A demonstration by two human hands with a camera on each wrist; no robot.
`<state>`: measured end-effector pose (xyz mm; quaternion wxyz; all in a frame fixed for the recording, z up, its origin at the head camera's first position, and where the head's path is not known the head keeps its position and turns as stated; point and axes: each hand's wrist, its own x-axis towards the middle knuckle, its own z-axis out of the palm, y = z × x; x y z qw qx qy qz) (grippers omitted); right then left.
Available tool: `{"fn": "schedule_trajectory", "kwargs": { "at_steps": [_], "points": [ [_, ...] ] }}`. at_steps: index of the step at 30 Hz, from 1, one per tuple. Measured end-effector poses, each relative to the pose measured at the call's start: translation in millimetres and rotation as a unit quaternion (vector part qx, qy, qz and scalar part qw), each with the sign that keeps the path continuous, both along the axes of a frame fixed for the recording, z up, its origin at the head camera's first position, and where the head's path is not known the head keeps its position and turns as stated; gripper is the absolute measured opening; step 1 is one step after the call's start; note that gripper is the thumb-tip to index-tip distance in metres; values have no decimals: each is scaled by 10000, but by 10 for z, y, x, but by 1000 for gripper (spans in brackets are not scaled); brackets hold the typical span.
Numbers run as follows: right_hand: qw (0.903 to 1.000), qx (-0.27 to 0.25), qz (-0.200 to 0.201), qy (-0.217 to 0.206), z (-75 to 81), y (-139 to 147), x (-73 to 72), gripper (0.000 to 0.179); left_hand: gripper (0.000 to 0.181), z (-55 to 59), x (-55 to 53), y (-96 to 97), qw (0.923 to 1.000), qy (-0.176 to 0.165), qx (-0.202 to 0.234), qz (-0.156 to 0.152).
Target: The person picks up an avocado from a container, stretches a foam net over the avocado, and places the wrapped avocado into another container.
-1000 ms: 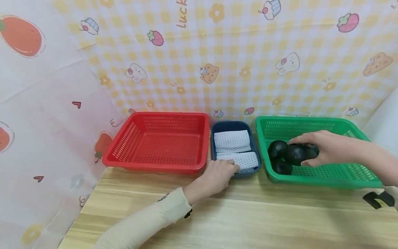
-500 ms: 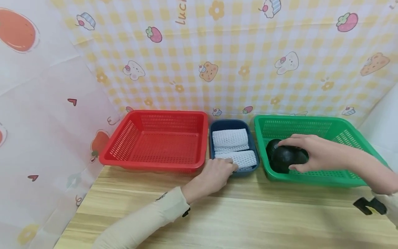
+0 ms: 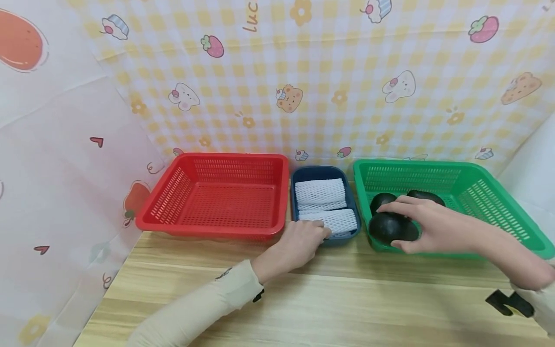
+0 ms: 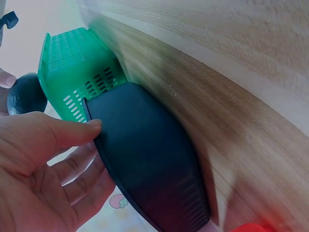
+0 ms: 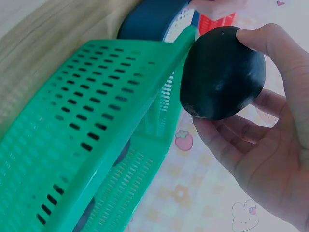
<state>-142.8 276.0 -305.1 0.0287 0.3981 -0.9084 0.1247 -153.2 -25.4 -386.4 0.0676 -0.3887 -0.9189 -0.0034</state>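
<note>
My right hand (image 3: 427, 224) holds a blackish, smooth avocado (image 3: 392, 227) over the left end of the green basket (image 3: 498, 231). In the right wrist view the thumb and fingers span this avocado (image 5: 222, 72), level with the basket's rim. Two more dark avocados lie in the basket, one at its left (image 3: 382, 201) and another farther back (image 3: 427, 196), partly hidden by the hand. My left hand (image 3: 299, 246) grips the near rim of the navy blue tray (image 4: 145, 150), thumb outside, fingers over the edge. White foam net sleeves (image 3: 323, 193) lie inside that tray.
A red basket (image 3: 217, 231) stands left of the tray, with only its perforated floor showing inside. All three containers are lined up on the wooden table (image 3: 329, 308) against a yellow checked cloth backdrop (image 3: 329, 62).
The right hand has lifted the avocado and brought it left and toward the front of the green basket. The left hand keeps its hold on the tray's rim; the view shifts slightly.
</note>
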Motion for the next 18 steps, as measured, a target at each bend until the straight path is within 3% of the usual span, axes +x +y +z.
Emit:
{"fn": "schedule_trajectory", "kwargs": {
  "at_steps": [10, 18],
  "points": [
    [9994, -59, -150, -295, -2, -81, 124, 56, 23, -14, -11, 2, 10000, -12, 76, -56],
    [9982, -300, 317, -416, -57, -186, 229, 54, 23, -17, -19, 4, 10000, 17, 77, -37]
  ]
}}
